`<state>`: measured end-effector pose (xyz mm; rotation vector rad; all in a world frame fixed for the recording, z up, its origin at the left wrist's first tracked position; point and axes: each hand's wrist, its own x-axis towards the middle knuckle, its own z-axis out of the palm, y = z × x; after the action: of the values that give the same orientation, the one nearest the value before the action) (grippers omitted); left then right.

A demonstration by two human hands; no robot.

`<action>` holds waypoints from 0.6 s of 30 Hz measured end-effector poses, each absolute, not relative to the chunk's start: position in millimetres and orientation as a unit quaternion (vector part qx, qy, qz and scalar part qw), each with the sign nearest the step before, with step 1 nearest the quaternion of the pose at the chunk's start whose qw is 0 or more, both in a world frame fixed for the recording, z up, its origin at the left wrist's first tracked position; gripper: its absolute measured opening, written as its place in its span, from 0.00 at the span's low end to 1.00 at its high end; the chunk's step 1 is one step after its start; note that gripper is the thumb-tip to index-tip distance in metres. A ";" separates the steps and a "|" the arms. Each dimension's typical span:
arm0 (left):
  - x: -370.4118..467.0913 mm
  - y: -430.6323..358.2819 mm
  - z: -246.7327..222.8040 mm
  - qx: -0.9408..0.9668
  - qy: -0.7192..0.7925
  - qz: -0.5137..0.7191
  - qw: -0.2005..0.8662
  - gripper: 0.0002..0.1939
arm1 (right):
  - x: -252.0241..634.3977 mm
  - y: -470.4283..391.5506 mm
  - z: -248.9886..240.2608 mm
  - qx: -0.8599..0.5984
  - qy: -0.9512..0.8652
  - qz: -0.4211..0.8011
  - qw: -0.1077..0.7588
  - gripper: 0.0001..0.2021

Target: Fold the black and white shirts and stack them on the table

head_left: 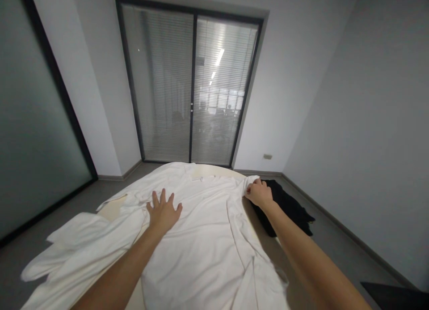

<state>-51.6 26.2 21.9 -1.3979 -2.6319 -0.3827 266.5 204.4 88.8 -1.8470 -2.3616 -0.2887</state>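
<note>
A white shirt [204,229] lies spread over a pale round table [214,170], its surface slightly wrinkled. My left hand [163,213] rests palm down on the left part of the shirt, fingers spread and holding nothing. At the shirt's upper right, my right hand [258,193] has its fingers closed on a bunched piece of the white cloth. More white fabric [87,243] lies to the left, hanging over the table's edge.
Folded black clothing [288,207] lies at the table's right side, just beyond my right hand. Glass doors with blinds [191,86] stand behind the table. A dark object [395,296] is at the lower right.
</note>
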 end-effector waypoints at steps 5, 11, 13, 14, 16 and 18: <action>-44.1 14.3 44.2 -0.505 -0.854 -0.116 0.045 0.31 | 274.1 207.7 90.8 -0.641 -0.754 -0.023 0.143 0.12; -12.5 -14.9 52.4 -0.589 -0.805 -0.061 -0.012 0.31 | 307.1 215.6 104.0 -0.701 -0.691 0.031 0.176 0.15; -7.8 -25.6 44.6 -0.603 -0.795 -0.062 -0.039 0.33 | 314.2 209.7 102.8 -0.701 -0.689 0.031 0.180 0.13; -7.7 -30.6 40.0 -0.612 -0.787 -0.068 -0.051 0.34 | 315.5 205.3 102.1 -0.699 -0.690 0.027 0.185 0.13; -11.7 -39.2 32.4 -0.634 -0.765 -0.084 -0.072 0.33 | 313.5 193.7 101.8 -0.685 -0.697 0.001 0.211 0.14; -19.7 -45.3 28.9 -0.666 -0.733 -0.104 -0.095 0.34 | 306.6 177.8 103.2 -0.650 -0.717 -0.025 0.250 0.15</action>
<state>-19.7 -45.3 28.9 -2.2271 -2.4525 -0.3485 306.6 177.8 103.2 -1.7711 -1.9524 -0.0668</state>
